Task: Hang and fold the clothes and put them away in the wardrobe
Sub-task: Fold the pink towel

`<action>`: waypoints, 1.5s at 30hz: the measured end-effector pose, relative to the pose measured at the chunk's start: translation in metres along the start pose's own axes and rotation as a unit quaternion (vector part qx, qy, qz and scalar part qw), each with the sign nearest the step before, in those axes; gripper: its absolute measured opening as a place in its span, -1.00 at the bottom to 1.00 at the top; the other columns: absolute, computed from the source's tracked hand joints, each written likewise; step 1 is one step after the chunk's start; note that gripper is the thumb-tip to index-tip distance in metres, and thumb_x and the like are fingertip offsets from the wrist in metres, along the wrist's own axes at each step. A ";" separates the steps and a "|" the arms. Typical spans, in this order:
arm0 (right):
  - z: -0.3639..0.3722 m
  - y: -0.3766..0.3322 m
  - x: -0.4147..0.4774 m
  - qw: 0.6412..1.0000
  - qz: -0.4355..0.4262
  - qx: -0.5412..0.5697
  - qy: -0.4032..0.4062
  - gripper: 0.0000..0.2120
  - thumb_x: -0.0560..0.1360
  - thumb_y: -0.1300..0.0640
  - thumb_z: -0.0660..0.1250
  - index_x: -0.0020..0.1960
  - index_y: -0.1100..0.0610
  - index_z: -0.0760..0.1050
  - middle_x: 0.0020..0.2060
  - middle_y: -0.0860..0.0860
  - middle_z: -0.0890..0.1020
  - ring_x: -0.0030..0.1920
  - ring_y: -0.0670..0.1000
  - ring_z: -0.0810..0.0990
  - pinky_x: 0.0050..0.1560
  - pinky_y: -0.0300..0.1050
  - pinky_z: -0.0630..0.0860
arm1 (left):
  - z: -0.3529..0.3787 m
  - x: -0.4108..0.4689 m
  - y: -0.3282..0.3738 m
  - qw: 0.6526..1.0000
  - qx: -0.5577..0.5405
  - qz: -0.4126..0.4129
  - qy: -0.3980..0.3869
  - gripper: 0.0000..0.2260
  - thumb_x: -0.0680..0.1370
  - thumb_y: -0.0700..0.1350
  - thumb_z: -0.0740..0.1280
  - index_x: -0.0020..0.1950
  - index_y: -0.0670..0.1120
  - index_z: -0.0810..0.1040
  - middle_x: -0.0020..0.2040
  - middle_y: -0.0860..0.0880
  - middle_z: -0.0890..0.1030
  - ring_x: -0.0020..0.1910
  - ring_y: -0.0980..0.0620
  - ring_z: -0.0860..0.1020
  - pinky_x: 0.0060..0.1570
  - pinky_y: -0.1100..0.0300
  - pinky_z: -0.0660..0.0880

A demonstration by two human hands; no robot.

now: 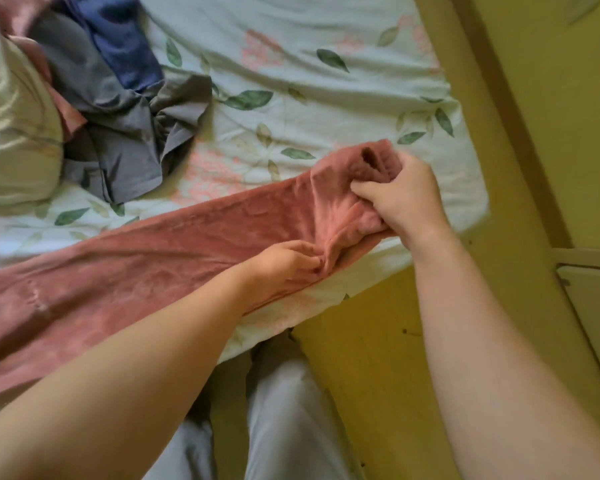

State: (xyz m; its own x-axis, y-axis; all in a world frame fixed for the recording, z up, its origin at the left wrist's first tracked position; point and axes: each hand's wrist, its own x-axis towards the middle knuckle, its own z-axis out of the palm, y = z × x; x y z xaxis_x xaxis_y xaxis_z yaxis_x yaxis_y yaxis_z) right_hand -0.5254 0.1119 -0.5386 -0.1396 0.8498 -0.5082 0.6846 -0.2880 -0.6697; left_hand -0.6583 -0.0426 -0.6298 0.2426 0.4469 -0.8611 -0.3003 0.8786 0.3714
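Left hand [284,263] pinches the pink garment [153,258] at its near edge; just beyond, right hand [402,199] grips the bunched end over the bed [326,81] corner — a loose pull could slide it to the floor. Farther left, a grey and blue pile [118,109] waits.

One pink garment [153,265] lies stretched across the bed [309,81] from the left edge to the near right corner. It is long, soft and creased, and its right end is bunched. Upper left, a crumpled pile: grey garment [118,133], navy garment [125,46], second pink piece [66,112] — all unfolded.
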 end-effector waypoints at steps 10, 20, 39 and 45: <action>0.201 -0.057 -0.159 0.952 -0.066 -0.261 -0.147 -0.44 0.45 -0.06 0.41 0.37 0.01 0.31 0.24 0.07 0.43 0.11 0.15 0.56 -0.11 -0.05 0.44 | -0.134 -0.122 -0.080 0.887 -0.437 0.147 -0.025 -0.36 0.56 0.38 0.22 0.18 -0.17 0.67 0.05 -0.17 0.66 0.03 -0.15 0.63 0.11 -0.09 0.55; 0.363 -0.081 -0.279 0.953 -0.115 -0.042 -0.276 -0.45 0.46 0.11 0.36 0.43 -0.10 0.40 0.16 -0.12 0.61 0.15 -0.08 0.61 0.24 -0.10 0.56 | -0.262 -0.243 -0.181 0.893 -0.392 0.216 0.056 -0.50 0.52 0.32 0.33 0.12 -0.09 0.71 0.03 -0.11 0.71 0.03 -0.08 0.69 -0.02 0.06 0.62; 0.492 -0.054 -0.310 0.973 -0.068 -0.043 -0.214 -0.66 0.53 0.29 0.21 0.15 -0.06 0.57 -0.01 -0.16 0.63 -0.05 -0.21 0.59 -0.18 -0.37 0.48 | -0.408 -0.297 -0.269 0.824 -0.101 0.111 0.546 -0.74 0.32 -0.09 0.34 -0.01 -0.02 0.59 -0.07 -0.09 0.65 -0.10 -0.11 0.61 -0.13 0.03 0.56; 0.492 -0.043 -0.308 0.968 -0.066 -0.086 -0.224 -0.64 0.55 0.27 0.20 0.23 -0.06 0.52 0.07 -0.13 0.59 0.02 0.01 0.62 -0.04 -0.05 0.61 | -0.413 -0.291 -0.278 0.759 -0.032 0.130 0.637 -0.61 0.48 -0.20 0.25 0.31 -0.05 0.52 0.14 -0.04 0.60 0.10 -0.07 0.54 0.06 0.19 0.40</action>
State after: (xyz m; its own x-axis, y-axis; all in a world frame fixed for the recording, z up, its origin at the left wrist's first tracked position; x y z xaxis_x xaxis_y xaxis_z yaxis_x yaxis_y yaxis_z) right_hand -0.8635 -0.3550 -0.6197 -0.5040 0.5855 -0.6350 0.7434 -0.0804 -0.6640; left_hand -1.0269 -0.4866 -0.6258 -0.9096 0.0427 -0.4132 -0.2389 0.7600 0.6045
